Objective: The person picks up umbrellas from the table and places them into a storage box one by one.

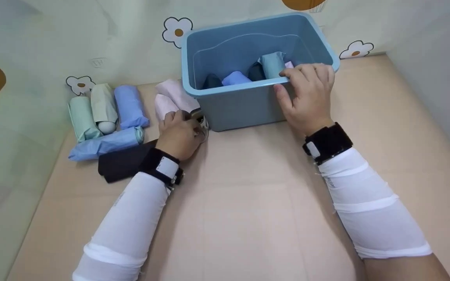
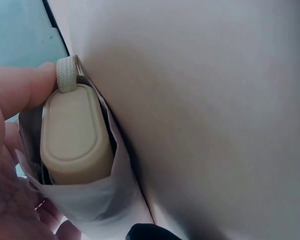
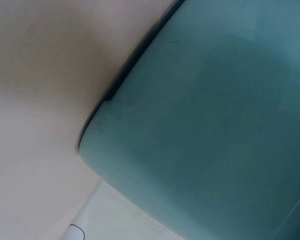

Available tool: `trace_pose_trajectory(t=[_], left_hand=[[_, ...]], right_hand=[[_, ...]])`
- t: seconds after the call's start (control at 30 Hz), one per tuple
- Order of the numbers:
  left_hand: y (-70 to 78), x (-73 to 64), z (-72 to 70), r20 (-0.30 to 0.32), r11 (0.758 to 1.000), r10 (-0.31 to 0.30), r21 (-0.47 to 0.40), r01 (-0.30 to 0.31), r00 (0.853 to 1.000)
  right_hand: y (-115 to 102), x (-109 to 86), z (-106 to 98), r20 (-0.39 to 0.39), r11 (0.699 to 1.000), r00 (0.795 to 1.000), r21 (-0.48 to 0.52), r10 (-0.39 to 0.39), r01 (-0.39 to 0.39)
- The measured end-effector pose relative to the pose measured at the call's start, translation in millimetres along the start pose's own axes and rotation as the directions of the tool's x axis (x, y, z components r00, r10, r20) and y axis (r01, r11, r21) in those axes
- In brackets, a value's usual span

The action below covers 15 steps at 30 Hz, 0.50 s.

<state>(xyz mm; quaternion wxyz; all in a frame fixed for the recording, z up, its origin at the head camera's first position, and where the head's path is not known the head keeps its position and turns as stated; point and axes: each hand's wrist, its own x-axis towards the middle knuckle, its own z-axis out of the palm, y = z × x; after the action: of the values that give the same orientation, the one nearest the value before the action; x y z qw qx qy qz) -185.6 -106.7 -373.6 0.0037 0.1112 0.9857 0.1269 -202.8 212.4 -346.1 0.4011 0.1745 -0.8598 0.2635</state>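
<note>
My left hand [image 1: 180, 136] grips a compact folding umbrella at the front left corner of the blue bin [image 1: 244, 109]. In the left wrist view, this umbrella [image 2: 75, 130] has a beige handle and a woven wrist strap [image 2: 66, 75], inside a pale pink sleeve [image 2: 97, 207]. The thumb lies against the strap while the fingers pass around the far side. My right hand [image 1: 307, 97] holds the bin's front rim, thumb outside and fingers over the edge. The right wrist view shows only the bin's wall [image 3: 190, 125] and the table, not the hand.
Several rolled umbrellas lie left of the bin: green [image 1: 84, 119], cream [image 1: 104, 103], blue [image 1: 129, 105], another blue [image 1: 108, 144] across the front, and a black one [image 1: 123, 162] partly behind my left wrist. Inside the bin are a teal bundle [image 1: 273, 64] and a periwinkle bundle [image 1: 236, 78].
</note>
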Motion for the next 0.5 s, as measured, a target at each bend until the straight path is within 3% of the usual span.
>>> trace_pose_trajectory(t=[0.23,0.5], left_hand=[[-5.3,-1.1,0.4,-0.002,0.999,0.013,-0.032,-0.013,1.000],[-4.3,-3.0,0.9,0.013,0.999,-0.012,-0.035,0.013,1.000]], right_hand=[[-0.6,-0.3,-0.1,0.020,1.000,1.000,0.002,0.019,-0.019],[-0.4,-0.5,0.0,0.029,1.000,0.999,0.001,0.026,-0.026]])
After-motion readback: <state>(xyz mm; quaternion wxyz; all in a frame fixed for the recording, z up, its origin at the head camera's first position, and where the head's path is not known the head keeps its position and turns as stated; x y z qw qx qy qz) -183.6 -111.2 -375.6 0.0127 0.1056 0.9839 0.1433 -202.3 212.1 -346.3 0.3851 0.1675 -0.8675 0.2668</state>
